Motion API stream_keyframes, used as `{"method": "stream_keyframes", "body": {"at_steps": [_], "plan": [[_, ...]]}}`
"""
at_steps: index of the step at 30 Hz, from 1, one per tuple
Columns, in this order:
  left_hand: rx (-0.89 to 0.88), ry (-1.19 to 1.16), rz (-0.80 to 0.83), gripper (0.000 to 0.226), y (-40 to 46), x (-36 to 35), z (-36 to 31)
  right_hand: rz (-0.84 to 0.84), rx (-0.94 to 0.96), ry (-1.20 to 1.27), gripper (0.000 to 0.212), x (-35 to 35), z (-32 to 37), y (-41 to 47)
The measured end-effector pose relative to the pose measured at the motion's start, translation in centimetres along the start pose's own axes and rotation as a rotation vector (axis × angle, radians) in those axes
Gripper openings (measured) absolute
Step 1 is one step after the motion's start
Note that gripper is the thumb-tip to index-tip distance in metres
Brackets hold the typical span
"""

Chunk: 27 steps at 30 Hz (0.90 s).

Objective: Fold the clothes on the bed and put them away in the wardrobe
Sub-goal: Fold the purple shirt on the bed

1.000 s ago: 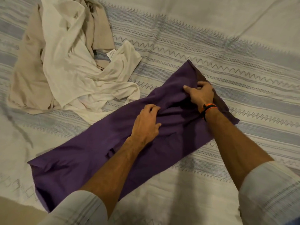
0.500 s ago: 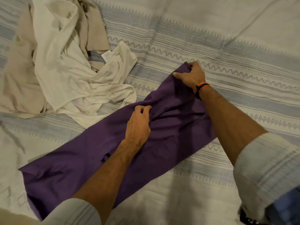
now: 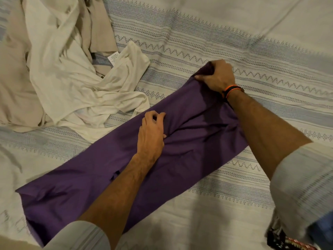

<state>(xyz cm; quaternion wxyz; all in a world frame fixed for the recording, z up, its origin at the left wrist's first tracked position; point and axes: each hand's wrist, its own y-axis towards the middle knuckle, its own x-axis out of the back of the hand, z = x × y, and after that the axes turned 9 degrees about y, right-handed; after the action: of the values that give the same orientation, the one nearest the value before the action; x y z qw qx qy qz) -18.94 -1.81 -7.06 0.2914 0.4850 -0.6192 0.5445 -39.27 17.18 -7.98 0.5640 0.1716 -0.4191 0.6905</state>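
A purple garment [image 3: 191, 141] lies folded into a long strip, running diagonally across the bed from lower left to upper right. My right hand [image 3: 217, 76] grips its far upper corner, fingers curled round the cloth. My left hand [image 3: 151, 134] rests on the middle of the strip with its fingertips bunching a ridge of fabric. A crumpled cream garment [image 3: 72, 74] lies in a heap at the upper left, partly on top of a beige one [image 3: 16, 83].
The bed is covered by a white bedspread [image 3: 225, 37] with blue-grey patterned stripes. The cream and beige heap fills the upper left. A dark patterned item [image 3: 288, 240] shows at the bottom right edge.
My right hand has slid from the middle of the purple strip up to its far corner and taken hold of it. My left hand has stayed on the middle.
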Motion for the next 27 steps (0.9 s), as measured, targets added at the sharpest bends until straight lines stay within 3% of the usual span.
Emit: {"method": "stream_keyframes", "body": {"at_steps": [2,5,8,11,15,18,22,27], "plan": [[0.007,0.003,0.003,0.083,0.1,-0.2,0.0,-0.170,-0.010,-0.020,0.038,-0.2,-0.2,-0.4],[0.036,0.008,0.018,0.094,0.3,-0.2,-0.2,-0.264,0.023,-0.107,0.042,-0.7,-0.4,-1.5],[0.027,0.046,0.042,0.102,0.6,0.1,-0.3,-0.392,0.347,-0.266,0.039,-1.1,-0.8,-3.1],[0.022,0.090,0.079,0.104,0.8,0.6,-0.5,-0.252,0.538,-0.395,0.039,-2.1,-1.5,-4.6],[0.026,0.117,0.128,0.104,1.1,1.3,-0.9,-0.102,0.252,-0.369,0.058,-2.8,-2.5,-5.7],[0.050,0.071,0.169,0.098,1.3,2.2,-1.3,-0.047,0.220,-0.262,0.066,-2.7,-2.2,-6.6],[0.039,-0.017,0.135,0.071,2.5,3.5,-2.4,-0.208,0.163,0.022,0.055,-1.5,-2.4,-8.9],[-0.058,0.008,0.083,0.058,5.8,4.8,-5.3,-0.297,0.033,0.088,0.062,0.6,-5.1,-12.2]]}}
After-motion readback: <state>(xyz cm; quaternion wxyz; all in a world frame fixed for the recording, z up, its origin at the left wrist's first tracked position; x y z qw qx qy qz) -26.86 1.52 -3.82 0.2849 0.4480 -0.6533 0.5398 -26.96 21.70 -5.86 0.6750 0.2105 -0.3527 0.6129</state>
